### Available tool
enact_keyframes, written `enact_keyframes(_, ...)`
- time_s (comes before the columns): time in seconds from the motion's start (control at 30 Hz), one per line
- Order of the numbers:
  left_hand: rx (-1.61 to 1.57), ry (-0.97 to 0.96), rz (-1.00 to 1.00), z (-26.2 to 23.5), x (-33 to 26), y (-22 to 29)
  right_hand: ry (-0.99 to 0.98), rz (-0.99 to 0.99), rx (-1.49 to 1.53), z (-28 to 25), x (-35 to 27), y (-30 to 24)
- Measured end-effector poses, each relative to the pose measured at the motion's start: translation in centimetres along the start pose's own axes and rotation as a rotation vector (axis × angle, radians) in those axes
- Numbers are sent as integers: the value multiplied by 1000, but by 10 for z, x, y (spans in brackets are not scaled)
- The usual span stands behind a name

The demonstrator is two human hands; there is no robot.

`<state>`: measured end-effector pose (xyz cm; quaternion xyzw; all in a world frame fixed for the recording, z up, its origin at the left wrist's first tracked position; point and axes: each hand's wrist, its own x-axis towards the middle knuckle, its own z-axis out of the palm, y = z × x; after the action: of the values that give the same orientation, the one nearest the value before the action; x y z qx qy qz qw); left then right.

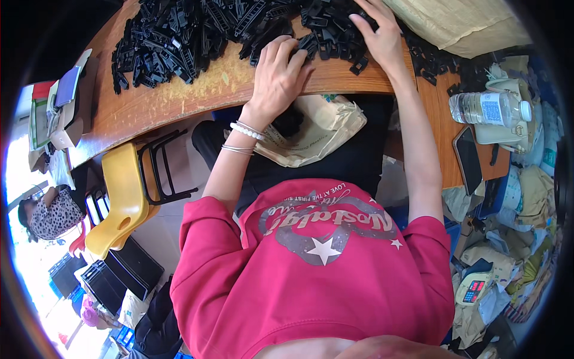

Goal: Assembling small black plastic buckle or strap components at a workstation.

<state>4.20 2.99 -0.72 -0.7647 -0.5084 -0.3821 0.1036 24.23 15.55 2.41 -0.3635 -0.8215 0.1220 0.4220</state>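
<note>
A wide heap of small black plastic parts [173, 51] lies along the far side of the wooden table, some ladder-like, others short and clip-shaped. At the table's near edge, my left hand [278, 75] is closed, its curled fingers down among the parts; what they grip is hidden beneath them. My right hand [381, 39] rests over the right part of the heap, thumb and fingers apart, with nothing visibly held. Below the edge, in front of my lap, an open brown paper sack [326, 128] has something black in its mouth.
A large tan sack [457, 24] stands at the far right. Beside my right arm are a water bottle [487, 109], a dark phone [466, 158] and a pale handbag [508, 134]. A yellow chair [125, 185] stands left; another person [54, 212] is beyond it.
</note>
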Motion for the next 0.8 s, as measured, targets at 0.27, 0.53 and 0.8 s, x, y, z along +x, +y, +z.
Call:
enact_keyframes(0.27,103,-37,-28,-17,-20,2,-194,92,182,-28,-60,-24)
enact_keyframes(0.53,-172,3,-108,-2,-38,0,-136,-11,146,-3,-94,16)
enact_keyframes(0.8,-180,44,-153,-11,-45,11,-163,-40,132,1,-86,2)
